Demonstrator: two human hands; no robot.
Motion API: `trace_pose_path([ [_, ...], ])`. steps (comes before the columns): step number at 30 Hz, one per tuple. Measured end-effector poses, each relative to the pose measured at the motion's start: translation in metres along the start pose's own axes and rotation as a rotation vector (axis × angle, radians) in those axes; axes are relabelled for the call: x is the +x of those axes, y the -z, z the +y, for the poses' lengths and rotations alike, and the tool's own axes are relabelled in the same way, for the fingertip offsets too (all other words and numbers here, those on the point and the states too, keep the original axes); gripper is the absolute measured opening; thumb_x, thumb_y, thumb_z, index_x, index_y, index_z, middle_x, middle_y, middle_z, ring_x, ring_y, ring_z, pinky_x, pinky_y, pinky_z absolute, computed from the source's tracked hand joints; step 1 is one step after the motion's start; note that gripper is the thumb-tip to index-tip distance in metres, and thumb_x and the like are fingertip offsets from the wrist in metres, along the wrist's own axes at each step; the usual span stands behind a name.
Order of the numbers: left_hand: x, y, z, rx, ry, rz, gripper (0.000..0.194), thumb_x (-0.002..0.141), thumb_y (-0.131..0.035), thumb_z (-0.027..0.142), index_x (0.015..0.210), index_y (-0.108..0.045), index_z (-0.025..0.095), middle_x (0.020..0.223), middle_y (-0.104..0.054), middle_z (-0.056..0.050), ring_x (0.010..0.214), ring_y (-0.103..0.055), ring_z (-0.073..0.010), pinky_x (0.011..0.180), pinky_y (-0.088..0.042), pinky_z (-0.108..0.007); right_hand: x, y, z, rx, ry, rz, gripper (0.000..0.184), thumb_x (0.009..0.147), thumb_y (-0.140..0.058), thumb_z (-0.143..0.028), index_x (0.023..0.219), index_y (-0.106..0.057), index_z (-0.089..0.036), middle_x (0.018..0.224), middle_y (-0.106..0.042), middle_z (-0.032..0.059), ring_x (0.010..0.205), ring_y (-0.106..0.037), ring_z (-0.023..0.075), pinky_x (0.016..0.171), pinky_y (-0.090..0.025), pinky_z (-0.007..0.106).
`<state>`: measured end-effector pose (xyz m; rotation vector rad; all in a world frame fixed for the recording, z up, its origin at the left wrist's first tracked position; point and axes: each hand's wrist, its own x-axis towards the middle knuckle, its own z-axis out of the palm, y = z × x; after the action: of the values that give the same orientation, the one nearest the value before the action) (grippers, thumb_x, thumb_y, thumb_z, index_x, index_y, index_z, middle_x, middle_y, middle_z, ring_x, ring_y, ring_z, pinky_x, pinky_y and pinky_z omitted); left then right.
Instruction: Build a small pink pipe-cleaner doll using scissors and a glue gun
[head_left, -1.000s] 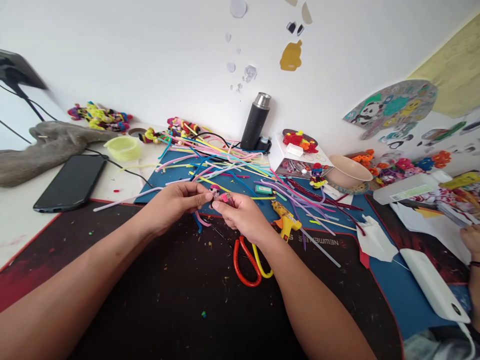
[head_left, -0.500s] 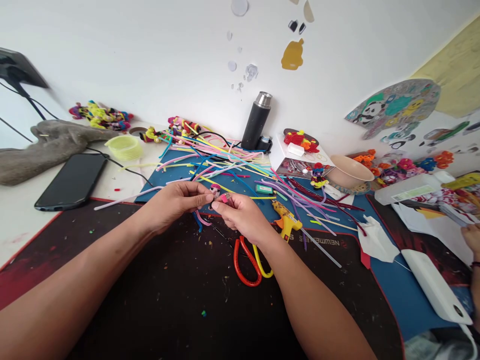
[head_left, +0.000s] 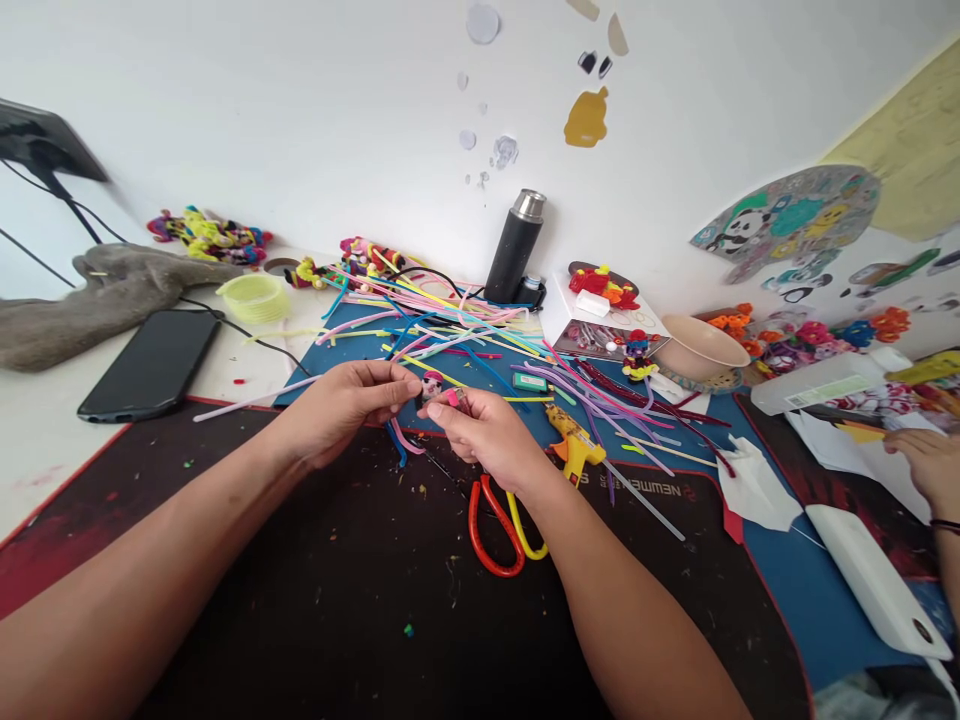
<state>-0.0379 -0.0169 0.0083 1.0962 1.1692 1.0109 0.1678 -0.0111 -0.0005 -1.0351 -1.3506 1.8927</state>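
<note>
My left hand (head_left: 367, 397) is closed in a pinch at a small pipe-cleaner doll (head_left: 431, 380) with a pink cap. Blue and pink pipe-cleaner ends (head_left: 399, 440) hang below the fingers. Close against it, my right hand (head_left: 484, 430) is closed around what looks like a small pink lighter (head_left: 453, 398); most of it is hidden by the fingers. The fingertips of both hands nearly meet. Under my right wrist lie scissors (head_left: 480, 560) with one red and one yellow handle. A yellow glue gun (head_left: 576, 445) rests just right of that hand.
Loose pipe cleaners (head_left: 450, 325) spread behind my hands. A black thermos (head_left: 514, 245), a white box (head_left: 559, 315) and a beige bowl (head_left: 701, 345) stand along the wall. At left lies a phone (head_left: 150, 365). Another person's hand (head_left: 926, 455) rests at the right edge, near a white device (head_left: 874, 580).
My hands keep almost the same pose at the doll, with only a slight shift of the fingers. The other person's hand has come further into view at right. The view tilts slightly.
</note>
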Motion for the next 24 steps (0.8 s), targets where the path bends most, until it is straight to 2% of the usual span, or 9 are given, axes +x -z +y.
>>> trace_pose_path([
  [7, 0.002, 0.001, -0.006, 0.032, -0.023, -0.003, 0.041, 0.069, -0.092, 0.057, 0.075, -0.077, 0.02, 0.065, -0.061, 0.001, 0.055, -0.041, -0.0113, 0.053, -0.032, -0.027, 0.001, -0.001, 0.003, -0.005, 0.028, -0.009, 0.037, 0.085, -0.083, -0.05, 0.097, -0.064, -0.02, 0.066, -0.035, -0.01, 0.052, -0.025, 0.0073, 0.049, -0.016, 0.026],
  [13, 0.002, 0.001, -0.011, 0.036, -0.03, -0.007, 0.043, 0.069, -0.094, 0.059, 0.08, -0.081, 0.019, 0.075, -0.068, -0.002, 0.061, -0.048, -0.0124, 0.056, -0.037, -0.026, 0.003, 0.002, 0.008, -0.076, 0.052, 0.009, 0.033, 0.091, -0.078, -0.05, 0.092, -0.06, -0.021, 0.065, -0.038, -0.0094, 0.052, -0.03, 0.008, 0.049, -0.02, 0.025],
  [24, 0.002, 0.0, -0.009, 0.063, -0.033, 0.002, 0.049, 0.066, -0.094, 0.064, 0.08, -0.08, 0.019, 0.075, -0.069, -0.003, 0.061, -0.05, -0.013, 0.055, -0.04, -0.026, 0.003, 0.003, 0.009, -0.114, 0.062, 0.057, 0.03, 0.09, -0.076, -0.048, 0.092, -0.061, -0.022, 0.062, -0.04, -0.0093, 0.05, -0.032, 0.0088, 0.049, -0.02, 0.026],
])
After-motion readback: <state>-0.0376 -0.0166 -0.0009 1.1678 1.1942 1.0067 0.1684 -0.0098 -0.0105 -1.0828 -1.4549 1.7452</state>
